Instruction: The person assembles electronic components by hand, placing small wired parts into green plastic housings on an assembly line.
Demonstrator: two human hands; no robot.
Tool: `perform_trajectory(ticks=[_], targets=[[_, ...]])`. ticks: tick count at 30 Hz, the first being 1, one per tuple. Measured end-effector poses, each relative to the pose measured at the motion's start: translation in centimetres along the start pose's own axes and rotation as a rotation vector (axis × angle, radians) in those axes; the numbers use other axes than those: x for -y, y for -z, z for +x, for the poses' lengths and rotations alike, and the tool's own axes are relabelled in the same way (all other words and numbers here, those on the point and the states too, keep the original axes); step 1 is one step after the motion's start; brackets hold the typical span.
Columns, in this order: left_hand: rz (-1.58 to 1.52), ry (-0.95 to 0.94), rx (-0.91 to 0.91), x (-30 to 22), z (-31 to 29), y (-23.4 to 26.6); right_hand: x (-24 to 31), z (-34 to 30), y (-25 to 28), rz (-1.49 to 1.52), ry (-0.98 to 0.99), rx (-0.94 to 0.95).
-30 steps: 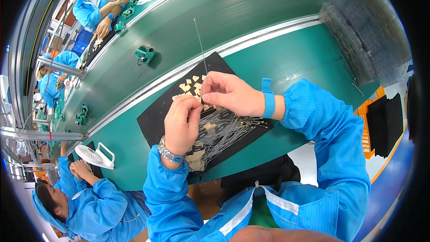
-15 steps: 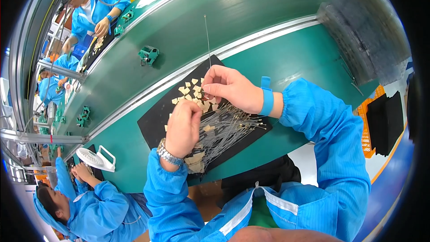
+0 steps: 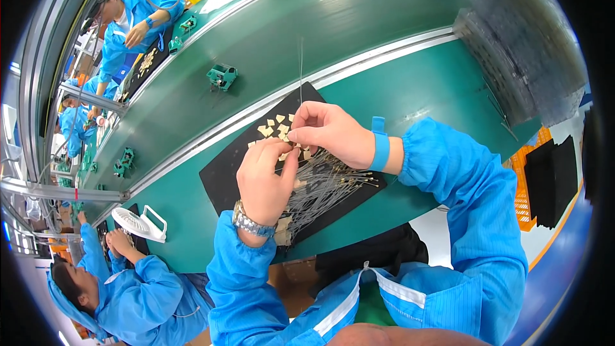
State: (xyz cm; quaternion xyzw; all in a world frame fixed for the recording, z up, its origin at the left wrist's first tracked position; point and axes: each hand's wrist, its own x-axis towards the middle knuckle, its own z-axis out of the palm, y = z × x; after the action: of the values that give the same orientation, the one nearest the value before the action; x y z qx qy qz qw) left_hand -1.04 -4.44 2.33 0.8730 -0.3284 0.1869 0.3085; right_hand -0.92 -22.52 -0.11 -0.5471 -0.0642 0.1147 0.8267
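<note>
A thin grey cable (image 3: 301, 67) rises from the closed fingers of my right hand (image 3: 338, 133), its far end over the green conveyor. My left hand (image 3: 266, 170), with thumb and forefinger pinched, meets my right fingertips above the black mat (image 3: 221, 173). What the left fingers grip is hidden between the hands. Several small cream-coloured pieces (image 3: 266, 131) lie scattered on the mat beyond my hands. Below my right hand a loose bundle of thin grey cables (image 3: 320, 195) fans out, with small yellowish ends. A larger cream piece (image 3: 282, 236) lies at the mat's near edge.
A green conveyor (image 3: 359, 13) runs beyond the metal rail, carrying green part assemblies (image 3: 222, 77). A white fan (image 3: 138, 223) stands at left. A plastic-wrapped block (image 3: 519, 45) is at far right. Co-workers in blue sit at left (image 3: 147, 288) and far left (image 3: 138, 9).
My left hand has moved up and right, its fingertips now meeting my right hand's. The green assemblies on the conveyor have shifted slightly right. A far co-worker's hands have moved.
</note>
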Motion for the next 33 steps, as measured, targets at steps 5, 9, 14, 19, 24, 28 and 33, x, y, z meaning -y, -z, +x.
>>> perform_trajectory(ticks=[5, 9, 14, 19, 24, 28, 33], targets=[[-0.314, 0.364, 0.096, 0.8, -0.6, 0.5, 0.3, 0.2, -0.1, 0.175, -0.008, 0.016], [-0.779, 0.639, 0.140, 0.9, -0.4, 0.6, 0.4, 0.3, 0.2, 0.070, 0.064, -0.030], [-0.336, 0.593, 0.508, 2.9, 1.6, 1.4, 1.4, 0.4, 0.4, -0.196, 0.274, -0.078], [0.163, 0.232, 0.122, 12.5, 8.1, 0.0, 2.4, 0.8, 1.5, -0.413, 0.289, -0.134], [0.203, 0.365, 0.121, 21.7, 12.0, -3.1, 2.4, 1.1, 1.5, -0.442, 0.278, -0.149], [0.121, 0.406, 0.123, 21.2, 12.3, -3.5, 2.7, 1.2, 2.1, -0.481, 0.287, -0.173], [-0.483, 0.352, 0.405, 14.1, 11.0, -0.5, 4.0, 0.9, 2.7, -0.556, 0.342, -0.178]])
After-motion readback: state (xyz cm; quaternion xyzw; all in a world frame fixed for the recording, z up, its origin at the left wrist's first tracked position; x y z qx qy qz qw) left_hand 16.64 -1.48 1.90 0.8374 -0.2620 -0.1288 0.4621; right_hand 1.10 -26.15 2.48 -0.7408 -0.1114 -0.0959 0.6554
